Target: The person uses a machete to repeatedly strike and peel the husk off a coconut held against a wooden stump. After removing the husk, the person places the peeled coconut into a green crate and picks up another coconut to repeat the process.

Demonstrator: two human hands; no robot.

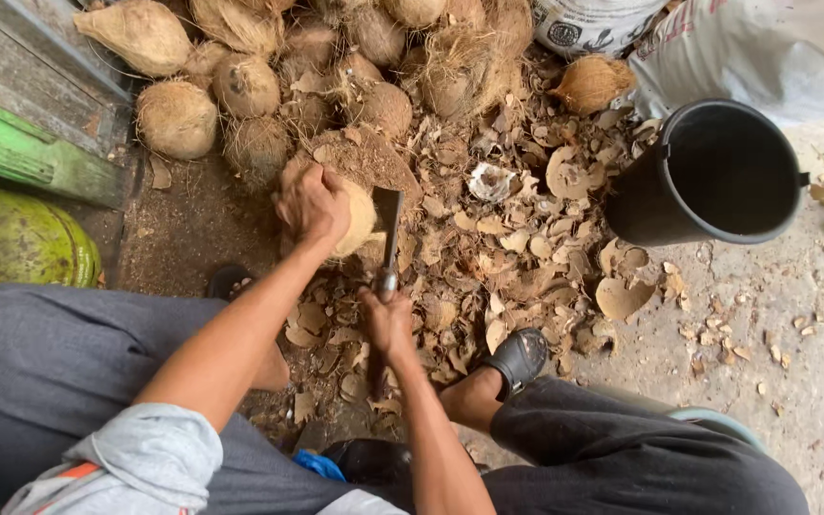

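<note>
— Dirt floor (193, 229) strewn with shell chips (488, 257), pile of husked coconuts (240, 86) ahead. Where's yours?

— Between my feet: my left hand (312, 202) is clamped over the coconut (360, 217), my right hand (388, 319) closed round the cleaver (388, 215) handle, blade against it.

— How does it handle?

— Heavy, hard and round, I'd judge; it wants to roll. I'd grip its top, fingers clear of the blade.

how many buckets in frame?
1. A black bucket stands upright at the right, beside the shell scraps. The white container at the top edge is cut off, so I cannot tell if it is another.
</note>
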